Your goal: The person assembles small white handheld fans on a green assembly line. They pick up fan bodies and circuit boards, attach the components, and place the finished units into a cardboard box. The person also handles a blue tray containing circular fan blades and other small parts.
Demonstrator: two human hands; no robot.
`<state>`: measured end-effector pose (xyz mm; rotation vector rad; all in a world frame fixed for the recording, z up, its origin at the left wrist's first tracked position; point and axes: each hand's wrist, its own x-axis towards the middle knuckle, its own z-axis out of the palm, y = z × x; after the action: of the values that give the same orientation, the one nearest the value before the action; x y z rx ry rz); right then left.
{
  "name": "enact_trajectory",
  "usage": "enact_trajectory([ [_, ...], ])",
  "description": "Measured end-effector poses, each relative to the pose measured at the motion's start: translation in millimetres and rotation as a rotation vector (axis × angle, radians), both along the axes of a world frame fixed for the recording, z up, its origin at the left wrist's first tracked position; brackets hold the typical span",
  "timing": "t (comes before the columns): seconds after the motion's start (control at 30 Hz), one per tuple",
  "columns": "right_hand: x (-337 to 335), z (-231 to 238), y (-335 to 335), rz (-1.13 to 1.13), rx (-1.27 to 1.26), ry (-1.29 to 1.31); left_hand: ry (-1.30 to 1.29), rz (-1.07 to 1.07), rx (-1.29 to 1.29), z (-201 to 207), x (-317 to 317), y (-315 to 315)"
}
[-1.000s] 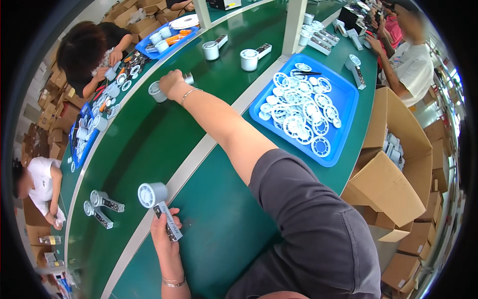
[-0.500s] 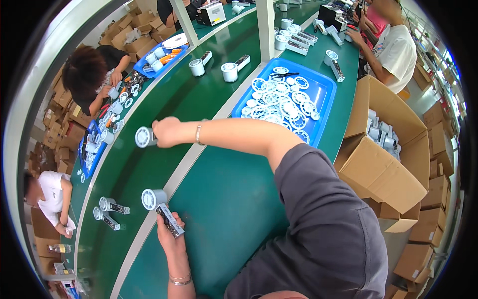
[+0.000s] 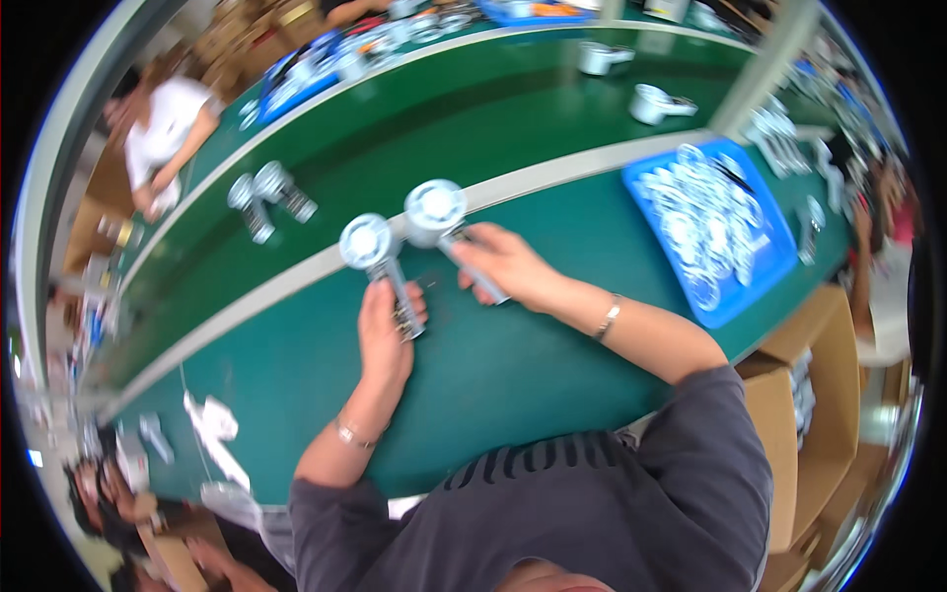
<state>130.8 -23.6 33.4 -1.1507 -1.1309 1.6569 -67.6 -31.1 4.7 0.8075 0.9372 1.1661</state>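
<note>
My left hand (image 3: 383, 321) is closed round the handle of a grey-white handheld unit (image 3: 366, 242) with a round, vented head and a straight bar handle, dark parts showing along it. My right hand (image 3: 505, 261) grips a second unit of the same kind (image 3: 435, 205) by its handle. Both round heads point away from me, side by side over the pale rail, nearly touching. What makes up the inside of the handles is blurred. To the right of my right hand lies a blue tray (image 3: 725, 314) heaped with white rings and discs.
Beyond the rail runs a green conveyor (image 3: 513, 128) bearing similar units (image 3: 286, 190). A metal post (image 3: 769, 69) rises beside the tray. At right stands an open carton (image 3: 769, 414) holding grey parts. White wrapping (image 3: 212, 424) lies at left. A person in white (image 3: 168, 128) sits across.
My right hand has come back from the conveyor with the second unit, now beside the one in my left hand. The view has swung to the left.
</note>
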Motion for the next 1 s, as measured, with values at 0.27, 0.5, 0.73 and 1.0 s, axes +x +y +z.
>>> enact_trajectory([
  [0.27,-7,-35,3,-0.094,0.095,-0.016,-0.060,0.023,0.068,-11,-11,2],
  [0.5,-9,-34,-2,-0.100,0.167,-0.118,-0.020,0.012,0.070,-11,-11,2],
  [0.73,-11,-34,-3,-0.116,0.221,-0.152,0.053,0.008,0.080,-11,-6,0],
  [1.0,-10,-34,-6,-0.116,0.256,-0.136,0.057,0.010,0.089,-9,-6,-2],
])
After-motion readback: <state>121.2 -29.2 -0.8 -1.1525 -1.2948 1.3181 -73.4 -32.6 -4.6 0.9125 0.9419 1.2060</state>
